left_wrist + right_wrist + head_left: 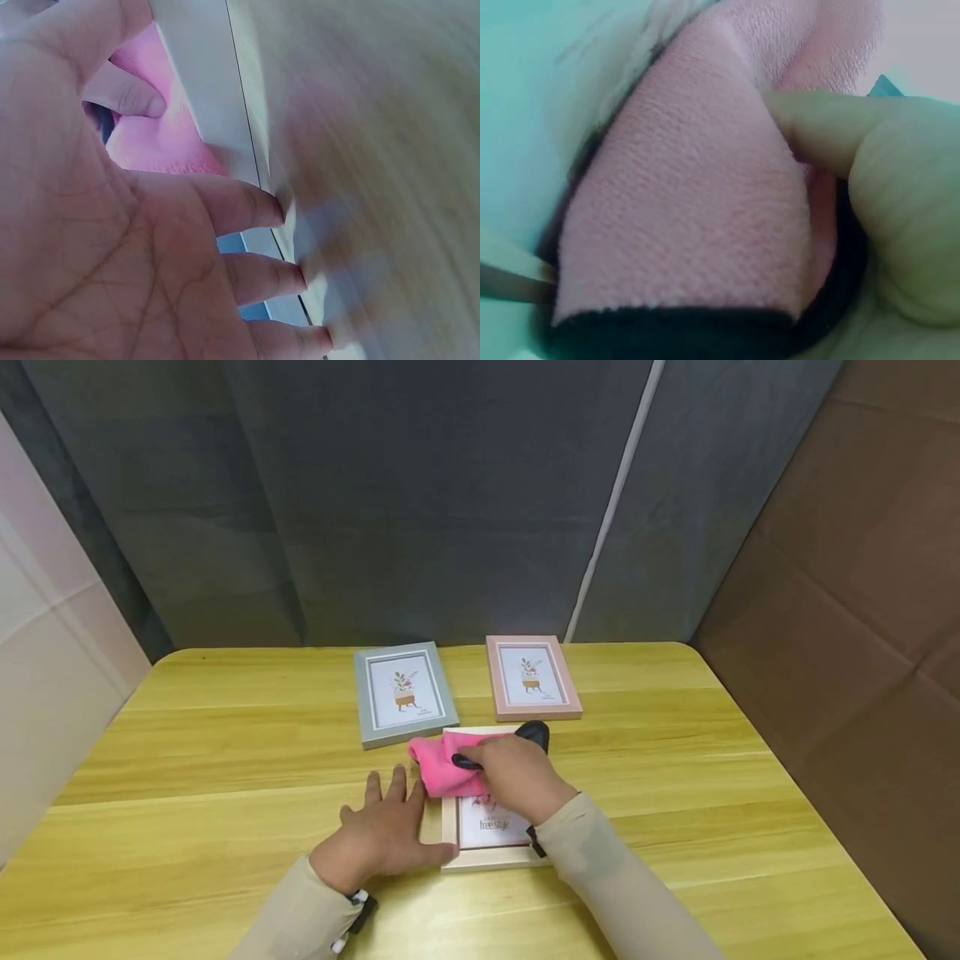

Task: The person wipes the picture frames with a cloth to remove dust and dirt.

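Note:
My right hand grips a fluffy pink cloth with black edging, laid over the upper part of a pale wooden picture frame. In the right wrist view the thumb bears on the pink fabric. Below the cloth, the lettering on the print shows; the rest is hidden under cloth and hand. At the frame's left side lies my left hand, its fingers spread toward the far side and its thumb at the frame's lower left corner. The left wrist view shows its palm, with the cloth beyond.
Behind the wooden frame lie two more picture frames, a grey-green one on the left and a pink one on the right, both with a potted-plant print. All rest on a wood-grain table. A dark curtain hangs along the back edge.

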`<act>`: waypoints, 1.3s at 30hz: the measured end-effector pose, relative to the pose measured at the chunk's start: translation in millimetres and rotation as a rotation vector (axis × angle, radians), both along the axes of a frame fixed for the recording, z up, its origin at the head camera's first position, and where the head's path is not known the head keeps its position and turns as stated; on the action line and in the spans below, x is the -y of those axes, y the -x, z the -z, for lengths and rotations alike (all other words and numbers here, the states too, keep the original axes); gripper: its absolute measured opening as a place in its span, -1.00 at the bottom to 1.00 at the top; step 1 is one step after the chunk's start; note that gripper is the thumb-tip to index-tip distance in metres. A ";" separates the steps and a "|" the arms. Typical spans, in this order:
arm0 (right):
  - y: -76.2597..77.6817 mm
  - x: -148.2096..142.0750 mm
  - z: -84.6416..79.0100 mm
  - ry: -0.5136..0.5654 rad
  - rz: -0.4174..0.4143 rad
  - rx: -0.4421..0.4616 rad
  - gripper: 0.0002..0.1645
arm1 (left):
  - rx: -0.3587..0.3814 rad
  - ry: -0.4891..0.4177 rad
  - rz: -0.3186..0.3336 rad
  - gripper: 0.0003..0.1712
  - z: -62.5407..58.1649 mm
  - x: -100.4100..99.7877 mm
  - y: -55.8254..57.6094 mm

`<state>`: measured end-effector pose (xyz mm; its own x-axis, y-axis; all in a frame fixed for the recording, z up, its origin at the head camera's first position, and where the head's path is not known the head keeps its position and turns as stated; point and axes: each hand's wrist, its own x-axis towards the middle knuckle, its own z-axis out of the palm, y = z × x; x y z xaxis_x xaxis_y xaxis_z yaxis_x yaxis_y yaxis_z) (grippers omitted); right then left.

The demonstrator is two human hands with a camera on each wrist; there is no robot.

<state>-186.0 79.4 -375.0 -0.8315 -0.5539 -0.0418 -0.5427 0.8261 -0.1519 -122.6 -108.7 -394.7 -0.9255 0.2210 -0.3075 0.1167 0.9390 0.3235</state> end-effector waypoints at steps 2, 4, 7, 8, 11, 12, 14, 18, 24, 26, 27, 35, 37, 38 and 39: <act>2.3 -1.4 1.4 0.006 0.007 0.005 -0.49 | 0.005 0.002 -0.003 0.30 0.6 -0.4 0.2; 3.1 -3.3 1.7 0.024 -0.013 0.022 -0.50 | 0.008 -0.001 -0.008 0.29 1.1 -0.2 -0.1; 1.3 -6.8 -1.1 0.049 -0.076 0.079 -0.60 | 0.001 -0.008 -0.009 0.30 1.5 0.5 -0.8; -0.2 -8.2 -2.7 0.051 -0.105 0.100 -0.62 | -0.001 -0.015 -0.009 0.30 1.6 0.6 -1.0; -6.6 -11.2 -8.3 0.029 -0.208 0.141 -0.68 | -0.007 -0.046 -0.020 0.26 1.3 1.1 -2.3; -9.0 -11.8 -9.7 0.020 -0.239 0.153 -0.68 | -0.007 -0.058 -0.025 0.23 1.3 1.4 -2.7; -13.6 -12.3 -12.9 0.011 -0.289 0.164 -0.67 | -0.005 -0.078 -0.037 0.18 1.4 2.0 -3.7; -15.9 -13.4 -15.0 0.027 -0.315 0.161 -0.64 | -0.010 -0.088 -0.035 0.15 1.9 3.2 -4.2; -7.0 -25.5 -21.3 0.124 -0.199 0.092 -0.66 | -0.043 -0.063 0.064 0.17 -1.1 8.1 2.6; -5.7 -31.3 -25.3 0.150 -0.162 0.073 -0.65 | -0.076 -0.086 0.106 0.10 -1.9 11.3 7.0; -5.6 -33.8 -26.9 0.159 -0.152 0.070 -0.63 | -0.101 -0.110 0.131 0.04 -1.9 12.8 9.6; -20.6 -39.9 -43.4 0.164 -0.257 0.063 -0.78 | -0.211 -0.313 0.199 -0.30 6.5 16.7 27.7; -27.6 -40.1 -46.0 0.157 -0.291 0.062 -0.80 | -0.204 -0.314 0.198 -0.31 8.4 16.0 29.9; -31.1 -39.9 -46.4 0.148 -0.306 0.055 -0.80 | -0.206 -0.309 0.202 -0.31 9.2 15.9 30.5; -35.2 -39.8 -46.6 0.134 -0.318 0.052 -0.79 | -0.204 -0.302 0.206 -0.31 9.8 15.7 31.0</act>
